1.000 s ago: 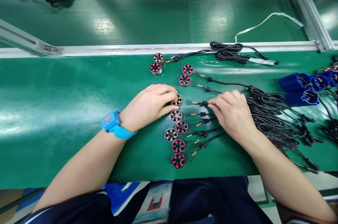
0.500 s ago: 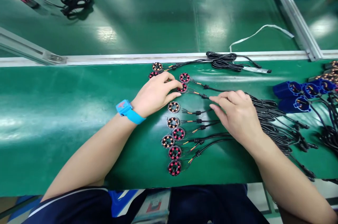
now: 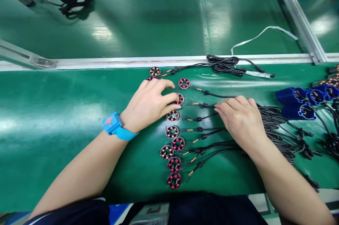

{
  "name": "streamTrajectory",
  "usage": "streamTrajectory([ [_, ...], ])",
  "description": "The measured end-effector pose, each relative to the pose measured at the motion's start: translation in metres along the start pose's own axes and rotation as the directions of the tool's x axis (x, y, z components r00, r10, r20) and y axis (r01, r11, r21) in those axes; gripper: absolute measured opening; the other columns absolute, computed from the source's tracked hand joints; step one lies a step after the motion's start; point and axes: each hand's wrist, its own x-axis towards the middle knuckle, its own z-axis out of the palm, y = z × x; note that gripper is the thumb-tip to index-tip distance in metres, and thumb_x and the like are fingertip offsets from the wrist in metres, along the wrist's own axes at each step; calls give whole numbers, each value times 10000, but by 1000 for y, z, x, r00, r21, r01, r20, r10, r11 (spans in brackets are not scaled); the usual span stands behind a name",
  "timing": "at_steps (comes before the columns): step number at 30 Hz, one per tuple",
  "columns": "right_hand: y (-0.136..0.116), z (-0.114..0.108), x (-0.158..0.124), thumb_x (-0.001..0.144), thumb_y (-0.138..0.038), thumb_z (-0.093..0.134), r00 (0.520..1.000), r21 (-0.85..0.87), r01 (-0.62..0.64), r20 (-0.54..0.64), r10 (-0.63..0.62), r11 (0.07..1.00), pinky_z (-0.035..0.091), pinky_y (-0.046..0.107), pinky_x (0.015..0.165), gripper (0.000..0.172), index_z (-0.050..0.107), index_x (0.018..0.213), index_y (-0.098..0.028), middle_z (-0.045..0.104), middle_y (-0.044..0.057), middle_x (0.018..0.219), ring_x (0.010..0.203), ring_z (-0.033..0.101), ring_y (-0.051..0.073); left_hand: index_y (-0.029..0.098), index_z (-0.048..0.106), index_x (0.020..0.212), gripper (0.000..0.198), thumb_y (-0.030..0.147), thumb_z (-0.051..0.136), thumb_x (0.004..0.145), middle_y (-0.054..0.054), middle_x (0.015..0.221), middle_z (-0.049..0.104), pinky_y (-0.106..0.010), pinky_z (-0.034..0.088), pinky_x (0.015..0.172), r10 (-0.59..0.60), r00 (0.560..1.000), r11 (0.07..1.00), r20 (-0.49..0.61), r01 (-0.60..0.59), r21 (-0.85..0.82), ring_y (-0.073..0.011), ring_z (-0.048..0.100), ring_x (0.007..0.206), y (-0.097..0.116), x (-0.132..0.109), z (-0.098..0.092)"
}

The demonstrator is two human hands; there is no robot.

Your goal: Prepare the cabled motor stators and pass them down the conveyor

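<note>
My left hand (image 3: pixel 150 103), wearing a blue wrist strap (image 3: pixel 120 128), pinches a small ring-shaped motor stator (image 3: pixel 180 98) with red windings between thumb and index finger; part of the ring is hidden. My right hand (image 3: pixel 239 120) is closed on that stator's black cable (image 3: pixel 210 106), just right of its sleeve. Farther back lies another red-wound stator (image 3: pixel 184 83). Nearer me, a copper-wound stator (image 3: pixel 172 116) sits just below my left thumb. Several more stators (image 3: pixel 174 164) run down in a column, with thin leads going right to black cables.
Bundled black cables (image 3: pixel 275 119) spread beyond my right hand. Blue housings (image 3: pixel 291 95) stand at the right. A coiled cable (image 3: pixel 225 64) lies along the white rail (image 3: pixel 127 61) at the back. On the upper green surface rest another coil (image 3: pixel 76 2) and a white strip (image 3: pixel 259 36).
The pinched stator has shifted toward me, away from the red one behind it and closer to the copper one. My right fingers have closed on the cable. The whole view has shifted slightly.
</note>
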Motion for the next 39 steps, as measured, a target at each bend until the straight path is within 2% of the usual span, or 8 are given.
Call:
streamTrajectory([
  [5, -1, 0, -2, 962, -186, 600, 1000, 17, 0, 0, 0, 1000, 289, 345, 708, 175, 669, 800, -185, 677, 30, 773, 771, 491, 202, 216, 741, 861, 345, 445, 523, 997, -123, 1175, 606, -423, 412, 762, 0, 1000, 1000, -1, 0, -13, -298, 557, 1003, 7, -1, -7],
  [9, -1, 1, -4, 968, -223, 605, 999, 71, 22, 22, -24, 997, 307, 348, 714, 169, 704, 835, -188, 702, 38, 792, 776, 522, 203, 197, 736, 832, 352, 428, 528, 997, -115, 1146, 607, -432, 430, 804, -8, 997, 992, 74, 17, -122, -283, 559, 986, 8, -2, -11],
  [15, 5, 2, -1, 986, -351, 586, 997, 161, -64, -21, 69, 985, 344, 341, 711, 215, 727, 1027, -195, 746, 65, 991, 814, 564, 206, 196, 665, 1068, 250, 389, 522, 1001, -88, 1115, 599, -392, 475, 939, -103, 994, 921, 30, 107, -374, -235, 585, 1052, -1, 9, -6],
  [18, 6, 7, 2, 999, -282, 546, 989, 17, -141, -35, 141, 990, 331, 360, 718, 288, 644, 1237, -152, 722, 100, 1148, 867, 557, 235, 199, 623, 1208, 302, 385, 515, 996, -117, 1227, 559, -422, 483, 955, -134, 991, 948, 4, 130, -290, -256, 578, 1083, -8, 21, 8],
  [20, 5, 11, 3, 997, -246, 529, 989, -39, -147, 7, 148, 988, 312, 367, 719, 308, 606, 1276, -137, 722, 113, 1121, 865, 549, 246, 209, 627, 1233, 309, 366, 493, 1004, -127, 1275, 544, -444, 480, 951, -110, 994, 970, 14, 110, -215, -269, 577, 1079, -12, 28, 18],
  [24, 5, 15, 5, 995, -216, 508, 987, -61, -142, 65, 146, 988, 269, 360, 710, 169, 668, 1027, -174, 691, 75, 849, 783, 507, 229, 222, 662, 1171, 290, 365, 463, 1017, -120, 1276, 585, -458, 465, 916, -55, 998, 991, 13, 56, -121, -286, 569, 1068, -16, 33, 27],
  [29, 7, 11, 4, 1000, -171, 483, 990, -74, -123, 62, 127, 990, 244, 353, 714, 199, 658, 907, -186, 646, 44, 766, 756, 468, 213, 264, 710, 1066, 318, 459, 466, 1009, -110, 1318, 585, -467, 421, 828, -20, 1000, 999, 7, 20, 28, -320, 549, 1048, -16, 22, 15],
  [39, 4, 5, 3, 1003, -204, 514, 995, -44, -96, -9, 95, 994, 262, 353, 711, 192, 668, 889, -190, 700, 36, 790, 779, 500, 205, 237, 754, 913, 337, 441, 501, 1002, -115, 1200, 612, -446, 414, 808, -29, 999, 999, 19, 29, 27, -312, 546, 1040, -2, 9, -11],
])
